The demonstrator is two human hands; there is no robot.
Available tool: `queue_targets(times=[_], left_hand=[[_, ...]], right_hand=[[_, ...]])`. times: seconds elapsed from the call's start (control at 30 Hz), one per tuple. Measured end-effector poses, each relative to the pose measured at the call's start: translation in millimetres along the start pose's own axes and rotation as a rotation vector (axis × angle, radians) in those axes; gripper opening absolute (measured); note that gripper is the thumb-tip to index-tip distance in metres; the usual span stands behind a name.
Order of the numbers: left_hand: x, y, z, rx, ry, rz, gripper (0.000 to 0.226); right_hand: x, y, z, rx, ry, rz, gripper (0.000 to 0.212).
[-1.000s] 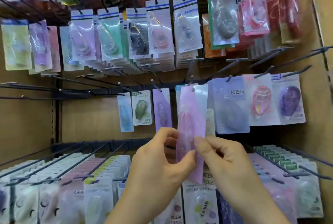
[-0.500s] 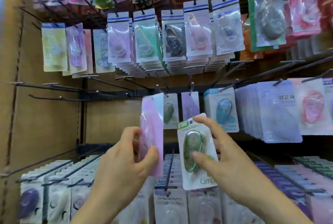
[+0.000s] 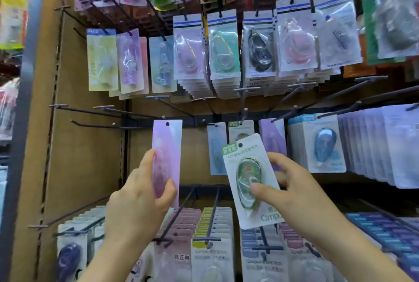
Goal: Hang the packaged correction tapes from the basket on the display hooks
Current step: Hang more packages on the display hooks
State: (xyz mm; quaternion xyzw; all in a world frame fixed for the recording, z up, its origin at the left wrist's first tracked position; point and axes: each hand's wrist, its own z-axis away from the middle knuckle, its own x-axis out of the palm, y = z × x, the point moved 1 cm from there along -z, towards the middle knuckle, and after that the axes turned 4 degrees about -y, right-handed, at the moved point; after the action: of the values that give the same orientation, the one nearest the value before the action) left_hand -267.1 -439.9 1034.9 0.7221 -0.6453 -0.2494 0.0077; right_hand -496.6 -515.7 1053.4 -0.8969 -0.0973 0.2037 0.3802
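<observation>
My left hand [image 3: 140,198] pinches the lower part of a long pink-purple correction tape pack [image 3: 167,145], held upright with its hang hole at the top, just below the bare hooks [image 3: 95,125] at the left of the middle row. My right hand [image 3: 292,191] grips a white pack with a green correction tape [image 3: 246,168], tilted a little left, thumb on its front. This pack is in front of three single packs hanging on the middle row [image 3: 215,143]. The basket is out of view.
The cardboard-backed display [image 3: 86,168] carries rows of black hooks. The top row [image 3: 224,50] hangs full of packs, the right of the middle row [image 3: 322,143] holds thick stacks, and the bottom row [image 3: 210,232] is packed. A shelf post [image 3: 27,100] stands at the left.
The two packs, first held together in both hands, have been split. My left hand carried the pink pack left and upward; my right hand holds the green one. The view has swung left.
</observation>
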Motion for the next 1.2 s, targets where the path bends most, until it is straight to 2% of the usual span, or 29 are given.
queue_targets(times=[0.13, 0.23, 0.3, 0.4, 0.43, 0.57, 0.6, 0.73, 0.8, 0.87, 0.93, 1.03, 1.2], left_hand=[[-2.7, -7.1, -5.5, 0.078, 0.061, -0.077, 0.059], [-12.5, -6.7, -11.3, 0.155, 0.094, -0.113, 0.061], [-17.1, -7.9, -16.2, 0.161, 0.085, -0.155, 0.059], [-19.6, -9.9, -18.9, 0.164, 0.045, -0.223, 0.066], [-20.1, -10.8, -18.6, 0.164, 0.028, -0.235, 0.066], [-30.0, -11.8, -18.2, 0.119, 0.035, -0.294, 0.059], [-34.1, -10.8, -19.8, 0.099, 0.043, -0.295, 0.058], [-39.8, -7.3, -26.6, 0.097, 0.004, -0.324, 0.054], [-40.8, -5.3, -26.9, 0.114, -0.029, -0.326, 0.054], [-41.6, -5.4, -28.3, 0.139, -0.044, -0.335, 0.057], [-42.8, -7.5, -32.3, 0.162, -0.093, -0.278, 0.060], [-44.2, -12.0, -40.0, 0.161, -0.210, -0.130, 0.066], [-40.1, -15.9, -48.3, 0.218, -0.086, -0.160, 0.055]], right_hand=[[14.0, -4.9, -6.3, -0.009, -0.018, -0.008, 0.035], [24.0, -6.5, -10.0, -0.003, -0.041, -0.062, 0.036], [30.5, -7.0, -11.9, -0.003, -0.049, -0.100, 0.045], [38.0, -7.0, -14.9, -0.048, -0.097, -0.121, 0.070], [41.0, -8.7, -15.8, -0.073, -0.116, -0.104, 0.070], [53.5, -10.4, -24.4, -0.123, -0.114, 0.014, 0.030], [57.4, -10.5, -27.0, -0.108, -0.116, 0.015, 0.026], [79.0, -16.3, -39.3, -0.066, -0.119, 0.012, 0.024], [89.8, -21.0, -44.9, -0.052, -0.181, 0.012, 0.022], [96.6, -22.4, -50.7, -0.020, -0.239, -0.026, 0.031], [98.6, -22.5, -55.8, 0.023, -0.240, -0.084, 0.033], [102.7, -21.8, -62.7, 0.049, -0.212, -0.102, 0.023], [113.3, -20.4, -69.9, 0.003, -0.114, -0.025, 0.022]])
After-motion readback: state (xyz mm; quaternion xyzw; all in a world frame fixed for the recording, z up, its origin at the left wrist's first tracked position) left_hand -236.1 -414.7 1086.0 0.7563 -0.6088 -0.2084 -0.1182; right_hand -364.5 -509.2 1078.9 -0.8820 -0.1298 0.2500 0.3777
